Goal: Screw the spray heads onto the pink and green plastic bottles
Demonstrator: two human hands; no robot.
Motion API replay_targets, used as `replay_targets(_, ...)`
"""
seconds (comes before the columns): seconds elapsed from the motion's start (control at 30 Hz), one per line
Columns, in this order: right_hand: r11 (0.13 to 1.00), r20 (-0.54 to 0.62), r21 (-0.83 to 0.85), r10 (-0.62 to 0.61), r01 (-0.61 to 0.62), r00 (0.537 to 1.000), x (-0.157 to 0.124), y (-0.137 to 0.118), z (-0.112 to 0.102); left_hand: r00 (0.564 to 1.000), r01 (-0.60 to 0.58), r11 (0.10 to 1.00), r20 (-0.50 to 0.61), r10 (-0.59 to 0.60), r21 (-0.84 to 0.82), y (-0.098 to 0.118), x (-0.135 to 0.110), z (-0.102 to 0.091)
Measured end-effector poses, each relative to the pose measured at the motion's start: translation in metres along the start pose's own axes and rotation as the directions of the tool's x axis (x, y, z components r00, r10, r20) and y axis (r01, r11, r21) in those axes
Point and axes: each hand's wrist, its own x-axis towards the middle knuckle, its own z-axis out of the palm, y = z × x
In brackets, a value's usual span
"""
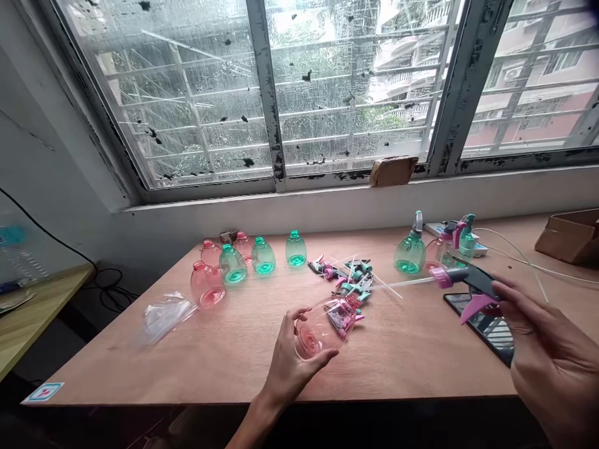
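Left hand (287, 358) grips tilted pink bottle (322, 327), right hand (547, 355) grips trigger sprayer (468, 285); long dip tube (402, 284) may buckle if misaligned.

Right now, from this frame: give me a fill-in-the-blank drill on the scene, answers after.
1. The left hand holds a clear bottle tinted ____.
2. The right hand holds a spray head with a pink trigger and a long thin ____.
3. Standing on the table, the other bottles are pink or ____.
4. The box at the far right is made of ____.
Missing words: pink; tube; green; cardboard.
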Motion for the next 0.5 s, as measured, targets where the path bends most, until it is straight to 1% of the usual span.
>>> replay_targets(0.07, 0.996, -0.017, 0.048, 0.072, -0.072, 0.997, 0.000, -0.004, -0.001, 1.000, -0.011, 1.000, 0.001, 0.011, -0.002, 0.000, 0.001, 0.000)
replay_targets(0.1, 0.995, 0.012, 0.060, 0.085, -0.085, 0.996, 0.000, -0.005, 0.000, 1.000, -0.020, 1.000, 0.004, 0.020, -0.002, 0.000, 0.001, 0.000)
replay_targets(0.2, 0.996, 0.140, 0.065, 0.053, -0.063, 0.989, -0.003, -0.003, 0.002, 0.998, -0.056, 0.998, 0.012, 0.056, -0.006, -0.002, 0.001, 0.000)
replay_targets(0.27, 0.992, 0.227, 0.101, 0.054, -0.079, 0.972, -0.007, -0.001, 0.008, 0.996, -0.082, 0.997, 0.027, 0.082, -0.011, -0.003, 0.000, 0.000)
replay_targets(0.3, 0.985, 0.275, 0.132, 0.074, -0.113, 0.959, -0.010, 0.000, 0.012, 0.995, -0.092, 0.996, 0.043, 0.092, -0.013, -0.003, -0.001, 0.000)
replay_targets(0.37, 0.946, 0.369, 0.206, 0.162, -0.250, 0.915, -0.017, 0.000, 0.022, 0.991, -0.101, 0.995, 0.082, 0.102, -0.014, -0.003, -0.002, -0.001)
replay_targets(0.4, 0.906, 0.418, 0.248, 0.218, -0.342, 0.882, -0.021, 0.000, 0.028, 0.990, -0.098, 0.995, 0.097, 0.099, -0.014, -0.002, -0.002, -0.001)
replay_targets(0.43, 0.843, 0.465, 0.304, 0.275, -0.444, 0.842, -0.025, 0.000, 0.034, 0.990, -0.091, 0.996, 0.107, 0.092, -0.016, -0.002, -0.002, -0.002)
replay_targets(0.47, 0.745, 0.510, 0.376, 0.331, -0.552, 0.794, -0.030, 0.000, 0.041, 0.990, -0.081, 0.997, 0.112, 0.082, -0.021, -0.001, -0.002, -0.002)
replay_targets(0.5, 0.609, 0.558, 0.453, 0.375, -0.651, 0.740, -0.036, 0.001, 0.048, 0.991, -0.070, 0.997, 0.114, 0.073, -0.028, -0.001, -0.003, -0.003)
